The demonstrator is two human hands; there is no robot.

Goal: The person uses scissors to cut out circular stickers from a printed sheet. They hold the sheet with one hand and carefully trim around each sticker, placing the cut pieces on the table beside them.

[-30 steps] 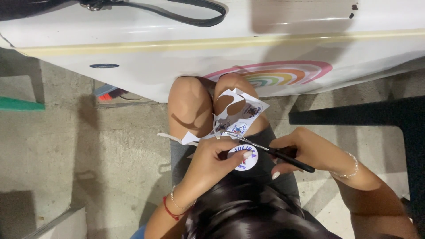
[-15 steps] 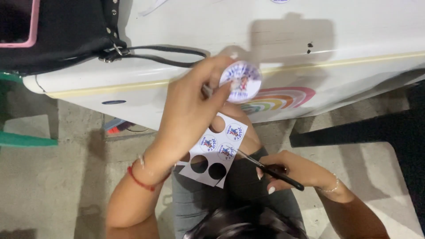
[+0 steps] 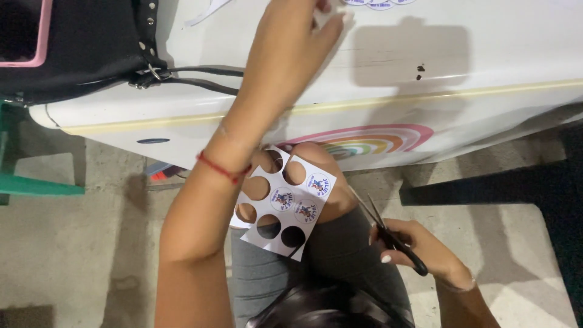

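Note:
My left hand [image 3: 291, 42], a red cord around its wrist, reaches up over the white table [image 3: 486, 54]. Its fingertips pinch a small white round cutout [image 3: 331, 15] at the top edge of the view, next to several round cutouts [image 3: 379, 3] lying on the table. My right hand [image 3: 425, 255] rests low by my lap and grips black-handled scissors [image 3: 388, 234], blades pointing up-left. A white sheet [image 3: 285, 203] with several round holes and three printed circles lies on my knee, touching neither hand.
A black bag [image 3: 79, 48] with a strap [image 3: 200, 76] sits on the table's left end. A rainbow drawing [image 3: 370, 140] marks the table's side. A green seat [image 3: 30, 185] stands at the left on the concrete floor [image 3: 91, 255].
My left hand lifted a round cutout from my lap up onto the table top. The holed sheet stayed on my knee. My right hand kept the scissors low.

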